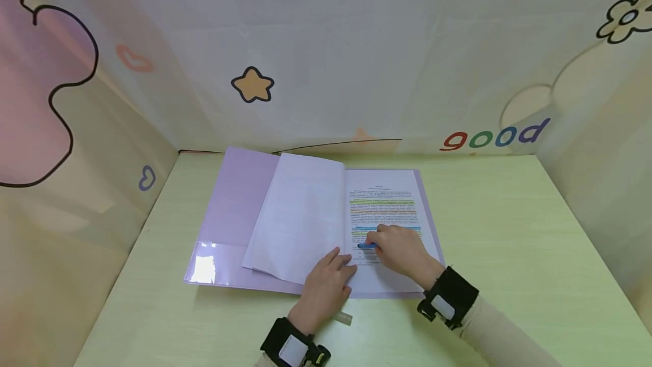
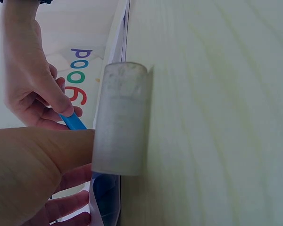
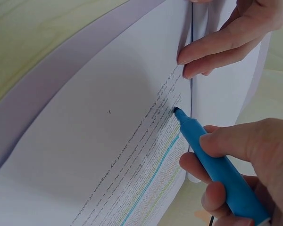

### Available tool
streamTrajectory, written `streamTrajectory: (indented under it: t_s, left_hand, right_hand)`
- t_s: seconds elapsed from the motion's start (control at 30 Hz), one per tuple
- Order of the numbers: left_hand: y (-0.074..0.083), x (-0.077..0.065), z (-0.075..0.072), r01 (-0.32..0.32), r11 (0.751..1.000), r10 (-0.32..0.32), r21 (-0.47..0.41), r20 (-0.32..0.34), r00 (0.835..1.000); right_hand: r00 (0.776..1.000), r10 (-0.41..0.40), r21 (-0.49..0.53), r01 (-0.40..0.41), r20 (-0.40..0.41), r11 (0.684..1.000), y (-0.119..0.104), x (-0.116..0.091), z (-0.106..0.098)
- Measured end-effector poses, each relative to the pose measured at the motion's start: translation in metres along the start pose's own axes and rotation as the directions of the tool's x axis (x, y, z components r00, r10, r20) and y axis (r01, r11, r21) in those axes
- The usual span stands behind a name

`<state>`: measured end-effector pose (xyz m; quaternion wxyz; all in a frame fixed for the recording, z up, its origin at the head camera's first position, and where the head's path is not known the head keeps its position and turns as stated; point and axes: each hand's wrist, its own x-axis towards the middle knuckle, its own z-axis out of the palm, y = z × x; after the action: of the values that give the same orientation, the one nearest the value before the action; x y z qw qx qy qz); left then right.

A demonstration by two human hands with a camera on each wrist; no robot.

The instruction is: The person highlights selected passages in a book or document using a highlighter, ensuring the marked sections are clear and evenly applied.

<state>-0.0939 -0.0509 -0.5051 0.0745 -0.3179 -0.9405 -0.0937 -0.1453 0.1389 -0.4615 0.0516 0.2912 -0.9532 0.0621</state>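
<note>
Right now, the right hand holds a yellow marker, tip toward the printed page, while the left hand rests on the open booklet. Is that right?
Not quite: the marker is blue, not yellow, as the right wrist view shows. The right hand does hold it, tip toward the printed page, and the left hand rests on the open booklet.

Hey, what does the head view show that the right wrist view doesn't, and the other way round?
Only the head view shows the colored lettering on the backdrop and both black wristbands. Only the right wrist view shows a small dark mark in the page's blank margin. Both show the left hand, the right hand holding the blue marker, and the printed page.
</note>
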Motion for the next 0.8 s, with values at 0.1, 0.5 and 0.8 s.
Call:
streamTrajectory:
  t_s: [0.1,0.5,0.8]
  left_hand:
    - [0.0001,-0.0002,0.0005,-0.002,1.000,0.002,-0.003,0.000,1.000]
    - [-0.0004,0.0001,0.0032,0.002,1.000,-0.002,-0.029,-0.020,1.000]
    - [-0.0011,0.0001,0.0038,-0.002,0.999,0.001,-0.034,-0.019,1.000]
  right_hand:
    - [1.000,0.001,0.000,-0.001,0.001,1.000,0.0003,-0.0004,0.0008]
    - [1.000,0.004,-0.009,-0.003,0.015,1.000,0.0018,-0.0003,-0.0009]
    - [1.000,0.021,-0.004,-0.021,0.018,1.000,0.0031,-0.0025,-0.0038]
